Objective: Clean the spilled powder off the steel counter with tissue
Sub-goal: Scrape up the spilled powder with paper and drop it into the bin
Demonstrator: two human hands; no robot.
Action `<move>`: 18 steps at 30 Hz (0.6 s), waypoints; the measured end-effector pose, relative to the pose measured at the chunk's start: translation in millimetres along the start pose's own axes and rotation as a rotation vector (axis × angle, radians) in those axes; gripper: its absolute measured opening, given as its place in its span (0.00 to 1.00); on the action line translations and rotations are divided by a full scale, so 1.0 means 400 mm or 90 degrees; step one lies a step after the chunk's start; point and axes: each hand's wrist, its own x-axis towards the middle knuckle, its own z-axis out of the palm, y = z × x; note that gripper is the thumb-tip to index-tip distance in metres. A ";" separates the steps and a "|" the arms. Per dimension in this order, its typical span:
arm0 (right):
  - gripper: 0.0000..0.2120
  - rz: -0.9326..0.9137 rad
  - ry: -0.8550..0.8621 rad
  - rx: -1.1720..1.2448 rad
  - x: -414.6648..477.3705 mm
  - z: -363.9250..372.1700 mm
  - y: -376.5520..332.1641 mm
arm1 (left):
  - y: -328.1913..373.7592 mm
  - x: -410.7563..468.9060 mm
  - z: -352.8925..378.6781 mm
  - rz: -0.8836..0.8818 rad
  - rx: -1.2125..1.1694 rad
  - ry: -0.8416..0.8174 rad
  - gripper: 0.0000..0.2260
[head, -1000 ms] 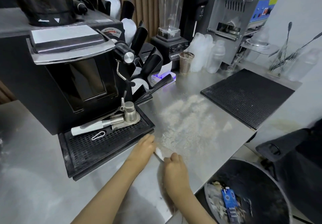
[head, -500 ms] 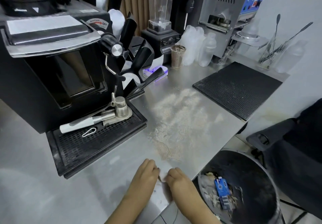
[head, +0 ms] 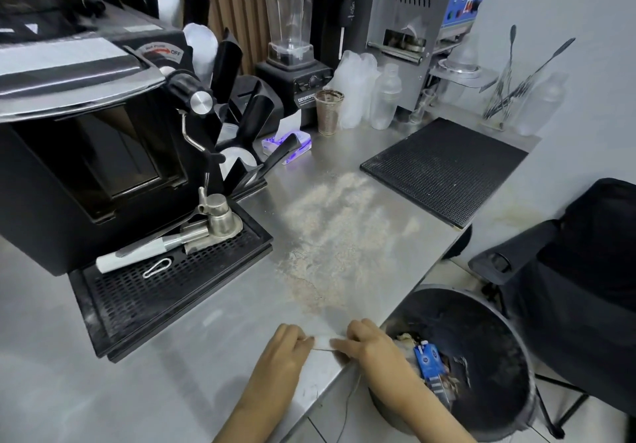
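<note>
Head: tissue [head: 321, 341] pinched between left fingers [head: 304, 339], right fingers [head: 340, 343].

A small white tissue [head: 321, 342] lies flat on the steel counter [head: 172, 391], pinched at its ends between the left hand [head: 287, 342] and the right hand [head: 364, 339]. Pale beige powder [head: 330, 236] lies in a streaky patch just beyond the knuckles, thinner farther off.

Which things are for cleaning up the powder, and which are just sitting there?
For the job: spilled powder, tissue, left hand and right hand gripping it, steel counter; probably the bin.

Just sitting there: coffee machine, blender, black mat, metal cup.
</note>
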 end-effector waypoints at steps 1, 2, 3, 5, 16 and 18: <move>0.05 0.018 -0.023 0.020 0.000 0.003 0.005 | 0.015 -0.001 -0.001 -0.002 0.003 -0.044 0.09; 0.06 0.035 -0.028 0.040 0.005 0.011 0.014 | 0.033 0.000 -0.008 -0.015 -0.001 -0.060 0.10; 0.07 0.055 -0.035 0.065 0.014 0.007 0.014 | 0.039 0.006 -0.012 -0.033 -0.009 -0.079 0.10; 0.08 0.090 -0.038 0.115 0.031 -0.001 0.021 | 0.048 0.031 -0.014 -0.070 -0.045 -0.119 0.12; 0.07 0.137 -0.024 0.078 0.066 -0.071 -0.009 | 0.061 0.074 -0.044 -0.108 -0.063 -0.101 0.07; 0.05 0.138 -0.064 0.099 0.025 -0.057 -0.022 | 0.037 0.027 -0.034 -0.124 -0.091 -0.120 0.08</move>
